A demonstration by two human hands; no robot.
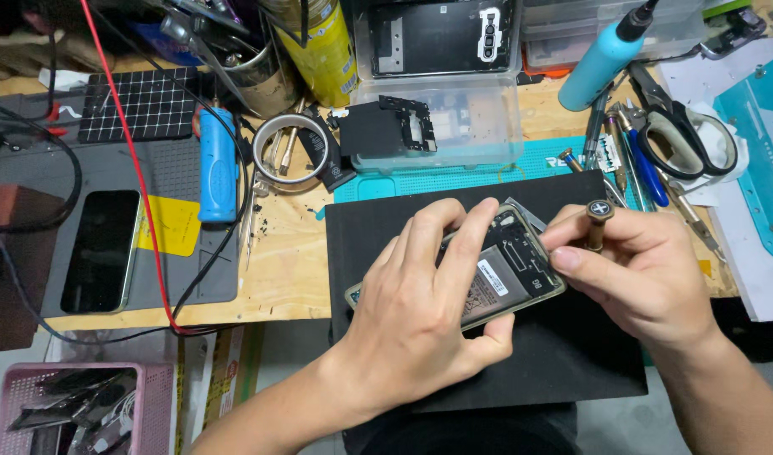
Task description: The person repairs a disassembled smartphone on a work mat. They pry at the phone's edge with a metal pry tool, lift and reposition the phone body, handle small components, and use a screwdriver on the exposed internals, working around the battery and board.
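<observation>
From the head camera, your left hand (420, 316) wraps around the opened smartphone with its back cover off (496, 274), fingers curled over its top edge and thumb under the lower edge — so much of the phone's left half is hidden behind your knuckles. The phone sits tilted above the black rectangular work mat (563, 345), over the mat's upper middle; you cannot tell whether it touches the mat. Your right hand (647, 278) pinches a small brass-handled screwdriver with a cross-marked cap (599, 221) between thumb and fingertips; its tip is hidden behind your fingers at the phone's right end. To the left, a second dark-screened phone (100, 251) lies on the grey mat (159, 168). The pink plastic basket (79, 409) is cut off by the bottom edge.
</observation>
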